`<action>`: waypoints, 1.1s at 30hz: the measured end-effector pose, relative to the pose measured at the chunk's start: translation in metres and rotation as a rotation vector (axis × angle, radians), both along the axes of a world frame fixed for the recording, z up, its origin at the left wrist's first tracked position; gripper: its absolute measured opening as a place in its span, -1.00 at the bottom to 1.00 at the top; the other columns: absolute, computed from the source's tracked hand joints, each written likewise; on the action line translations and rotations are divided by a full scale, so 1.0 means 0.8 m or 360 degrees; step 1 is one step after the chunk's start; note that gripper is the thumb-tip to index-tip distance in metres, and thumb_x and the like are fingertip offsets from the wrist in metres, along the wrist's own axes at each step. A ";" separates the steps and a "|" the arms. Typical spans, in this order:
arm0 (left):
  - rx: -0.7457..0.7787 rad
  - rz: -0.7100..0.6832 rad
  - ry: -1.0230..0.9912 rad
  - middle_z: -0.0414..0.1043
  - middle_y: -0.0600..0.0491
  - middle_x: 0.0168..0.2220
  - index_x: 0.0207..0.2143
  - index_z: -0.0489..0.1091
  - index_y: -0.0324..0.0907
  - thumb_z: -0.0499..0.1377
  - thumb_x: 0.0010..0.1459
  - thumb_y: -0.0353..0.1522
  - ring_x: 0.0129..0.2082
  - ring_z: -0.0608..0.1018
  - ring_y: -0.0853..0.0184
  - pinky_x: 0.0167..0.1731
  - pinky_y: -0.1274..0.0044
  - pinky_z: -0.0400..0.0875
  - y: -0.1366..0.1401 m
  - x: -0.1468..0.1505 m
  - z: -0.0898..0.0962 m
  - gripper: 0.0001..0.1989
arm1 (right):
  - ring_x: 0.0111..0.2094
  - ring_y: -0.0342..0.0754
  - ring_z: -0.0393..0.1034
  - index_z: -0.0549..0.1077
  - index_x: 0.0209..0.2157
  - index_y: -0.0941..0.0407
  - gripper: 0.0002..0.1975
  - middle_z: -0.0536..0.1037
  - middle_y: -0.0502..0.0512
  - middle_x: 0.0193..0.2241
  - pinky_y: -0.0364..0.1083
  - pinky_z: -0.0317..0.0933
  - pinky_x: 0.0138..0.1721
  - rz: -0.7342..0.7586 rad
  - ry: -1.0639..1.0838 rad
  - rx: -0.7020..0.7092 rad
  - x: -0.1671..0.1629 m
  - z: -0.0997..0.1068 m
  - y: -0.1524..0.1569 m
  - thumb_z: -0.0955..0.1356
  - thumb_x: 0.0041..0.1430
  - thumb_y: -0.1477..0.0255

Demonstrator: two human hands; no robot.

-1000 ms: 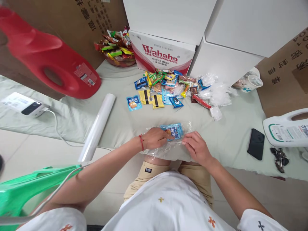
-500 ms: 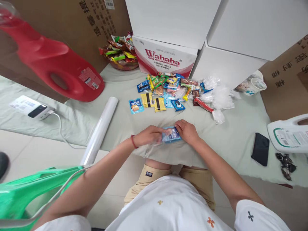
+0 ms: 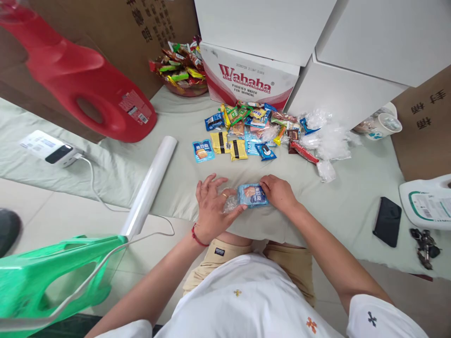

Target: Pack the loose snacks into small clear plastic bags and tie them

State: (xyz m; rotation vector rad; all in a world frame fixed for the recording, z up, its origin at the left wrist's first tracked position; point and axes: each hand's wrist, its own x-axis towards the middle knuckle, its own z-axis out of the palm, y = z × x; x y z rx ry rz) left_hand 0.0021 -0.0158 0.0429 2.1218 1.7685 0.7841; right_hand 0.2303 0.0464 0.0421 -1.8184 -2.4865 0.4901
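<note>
A blue snack packet (image 3: 252, 195) with a cookie-like picture lies at the front edge of the cloth-covered table. Crinkled clear plastic film (image 3: 230, 203) spreads from its left end. My right hand (image 3: 278, 192) pinches the packet's upper right corner, its fingers curled. On the other side my left hand (image 3: 213, 202), with a red string bracelet and a ring, has its fingers spread, the thumb beside the packet's lower left corner and the film between thumb and index finger. Beyond the hands lie another blue snack packet (image 3: 203, 150), yellow packets (image 3: 239, 150) and a pile of mixed snacks (image 3: 243, 115).
Crumpled clear plastic (image 3: 331, 136) lies right of the snacks. A roll of film (image 3: 151, 183) hangs over the table edge. Around stand a red jug (image 3: 88, 89), a Wahaha box (image 3: 246, 80), a snack bowl (image 3: 186, 89), a phone (image 3: 387, 221), keys (image 3: 425, 246) and a green stool (image 3: 52, 277).
My left hand has drawn back left from the packet, and its fingers have gone from pointing to spread. The right hand stays on the packet's corner. The view has shifted slightly.
</note>
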 end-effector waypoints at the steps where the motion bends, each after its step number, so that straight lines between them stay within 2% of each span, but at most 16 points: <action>1: -0.0033 0.0000 -0.0003 0.46 -0.05 0.04 -0.37 0.49 -0.07 0.21 0.22 -0.07 0.32 0.26 -0.01 0.35 0.04 -0.10 0.006 -0.006 -0.001 -0.72 | -0.25 0.01 0.45 0.53 -0.11 0.08 -0.69 0.58 0.13 -0.20 -0.09 0.09 -0.34 0.0004 0.0028 0.0003 0.001 0.000 0.001 0.18 0.47 0.34; 4: -0.0182 0.0255 -0.0012 0.50 -0.06 -0.17 -0.51 0.42 -0.11 0.08 0.31 -0.18 0.14 0.41 0.04 0.23 0.10 0.15 0.025 -0.024 -0.012 -0.65 | -0.23 0.00 0.46 0.54 -0.15 0.07 -0.72 0.60 0.12 -0.22 -0.10 0.15 -0.29 0.0030 0.0182 -0.0011 0.005 -0.003 0.003 0.20 0.45 0.37; 7: -0.0250 0.0499 0.0174 0.44 -0.17 -0.06 -0.36 0.49 -0.14 0.18 0.21 -0.17 0.13 0.38 -0.07 0.14 0.10 0.25 0.033 -0.029 -0.031 -0.76 | -0.21 0.00 0.49 0.54 -0.15 0.07 -0.74 0.63 0.10 -0.21 -0.10 0.21 -0.22 0.0033 0.0315 -0.0047 0.011 -0.006 0.002 0.22 0.43 0.38; 11: -0.0070 0.0379 0.0373 0.32 -0.22 0.19 0.01 0.46 -0.17 0.09 0.31 -0.24 0.35 0.19 -0.09 0.30 0.06 0.01 0.023 -0.018 -0.048 -0.68 | -0.19 0.03 0.53 0.49 0.06 0.10 -0.68 0.65 0.14 -0.13 -0.07 0.28 -0.18 0.0001 0.0400 -0.0018 0.031 -0.013 -0.007 0.23 0.42 0.32; 13: -0.0044 0.0276 0.0400 0.35 -0.20 0.19 -0.01 0.47 -0.17 0.02 0.36 -0.27 0.37 0.17 -0.07 0.32 0.08 -0.01 0.018 -0.014 -0.051 -0.69 | -0.20 0.03 0.54 0.46 0.13 0.10 -0.64 0.66 0.15 -0.13 -0.06 0.31 -0.17 0.0006 0.0457 -0.0006 0.052 -0.018 -0.013 0.24 0.42 0.29; 17: -0.0114 0.0172 0.0423 0.42 -0.22 0.11 -0.13 0.50 -0.19 -0.01 0.38 -0.29 0.22 0.34 -0.06 0.17 0.14 0.20 0.018 -0.015 -0.051 -0.69 | -0.17 0.05 0.55 0.54 0.01 0.07 -0.70 0.66 0.13 -0.14 -0.04 0.32 -0.15 -0.0044 0.0400 0.0012 0.098 -0.023 -0.022 0.26 0.39 0.30; 20: -0.0174 0.0177 0.0440 0.45 -0.22 0.04 -0.13 0.48 -0.20 -0.02 0.38 -0.29 0.09 0.42 -0.03 0.03 0.18 0.28 0.023 -0.018 -0.046 -0.70 | -0.20 0.06 0.52 0.57 -0.13 0.08 -0.72 0.64 0.16 -0.18 -0.02 0.31 -0.16 -0.0292 0.0330 0.0165 0.115 -0.016 -0.023 0.25 0.36 0.32; 23: -0.0263 0.0247 0.0397 0.49 -0.20 -0.08 -0.17 0.46 -0.20 -0.04 0.37 -0.30 0.01 0.45 -0.01 -0.07 0.23 0.31 0.026 -0.018 -0.037 -0.70 | -0.33 0.00 0.46 0.55 -0.14 0.11 -0.65 0.60 0.16 -0.23 -0.03 0.31 -0.22 -0.0566 0.0516 0.0295 0.109 -0.008 -0.026 0.23 0.38 0.20; 25: -0.0291 0.0287 0.0309 0.50 -0.18 -0.10 -0.13 0.44 -0.20 -0.08 0.38 -0.27 -0.03 0.47 0.01 -0.09 0.24 0.31 0.025 -0.014 -0.031 -0.67 | -0.40 -0.05 0.41 0.51 -0.02 0.11 -0.60 0.59 0.11 -0.24 -0.05 0.30 -0.27 -0.0584 0.0654 0.0173 0.102 -0.010 -0.030 0.29 0.32 0.12; 28: -0.0296 0.0319 0.0270 0.51 -0.19 -0.05 0.01 0.41 -0.21 -0.07 0.39 -0.18 -0.02 0.46 0.00 -0.06 0.21 0.29 0.021 -0.005 -0.027 -0.60 | -0.40 -0.05 0.40 0.49 0.02 0.09 -0.61 0.56 0.06 -0.30 -0.06 0.31 -0.29 -0.0508 0.0628 -0.0033 0.102 -0.020 -0.037 0.37 0.23 0.20; 30: -0.0329 0.0296 0.0376 0.50 -0.20 -0.09 -0.07 0.46 -0.19 0.01 0.34 -0.12 -0.01 0.44 -0.06 -0.06 0.18 0.27 0.019 0.001 -0.028 -0.61 | -0.35 -0.01 0.42 0.52 -0.03 0.10 -0.68 0.53 0.10 -0.28 -0.02 0.32 -0.27 -0.0585 0.0485 0.0079 0.104 -0.023 -0.044 0.34 0.24 0.28; 32: -0.0372 0.0260 0.0462 0.48 -0.20 -0.14 -0.24 0.49 -0.17 0.08 0.29 -0.13 -0.02 0.42 -0.09 -0.08 0.16 0.27 0.019 0.004 -0.031 -0.67 | -0.27 0.06 0.44 0.53 -0.03 0.10 -0.71 0.51 0.18 -0.19 0.01 0.33 -0.23 -0.0677 0.0353 0.0370 0.099 -0.016 -0.054 0.31 0.28 0.34; 33: -0.0378 0.0247 0.0466 0.47 -0.20 -0.14 -0.31 0.48 -0.16 0.10 0.28 -0.15 -0.01 0.41 -0.10 -0.09 0.17 0.27 0.019 0.005 -0.032 -0.70 | -0.21 0.08 0.44 0.53 -0.02 0.09 -0.71 0.49 0.21 -0.15 0.02 0.33 -0.20 -0.0650 0.0339 0.0513 0.091 -0.010 -0.059 0.29 0.31 0.35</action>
